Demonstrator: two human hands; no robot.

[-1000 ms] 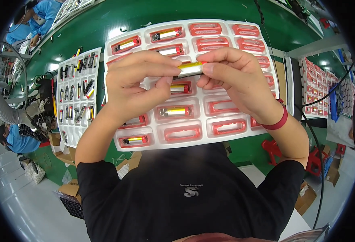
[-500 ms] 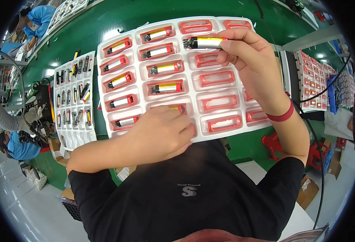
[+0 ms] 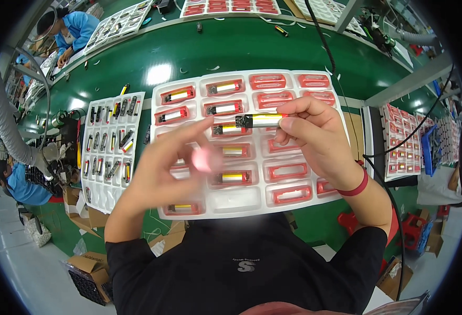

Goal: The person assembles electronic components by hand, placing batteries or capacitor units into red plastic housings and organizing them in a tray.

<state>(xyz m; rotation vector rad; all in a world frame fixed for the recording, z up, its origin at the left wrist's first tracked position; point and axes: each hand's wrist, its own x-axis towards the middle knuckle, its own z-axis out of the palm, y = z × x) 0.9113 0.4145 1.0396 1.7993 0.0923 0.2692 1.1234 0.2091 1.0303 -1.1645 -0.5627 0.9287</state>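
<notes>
Right hand: here it is, fingertips of the right hand (image 3: 317,128) pinching the red end of a slim battery cell (image 3: 265,121), gripped between thumb and fingers.
Left hand: the left hand (image 3: 162,170) is blurred, fingers curled, and it seems to pinch a pink-red piece (image 3: 204,159), too smeared to identify for certain.
Cell's place: up in the air over the white tray (image 3: 235,200), lying nearly level, black circuit end pointing left toward the left hand, the two apart.
Cell's handling: looks light and stiff, the shiny silver-and-yellow wrap probably slick; the black end looks like the delicate bit, so the long sides or the red end make the safer hold.
Tray: rows of compartments, red cases (image 3: 292,195) on the right side, more of them with cells inside toward the left.
Lettering: pale print and an emblem sit upside down on the black shirt (image 3: 244,266); dark print marks a cardboard box (image 3: 91,257); nothing legible on the held cell.
Further out: a second tray (image 3: 105,197) of dark parts stands at left on the green table (image 3: 236,46), and a blue-clad co-worker (image 3: 78,29) sits beyond.
</notes>
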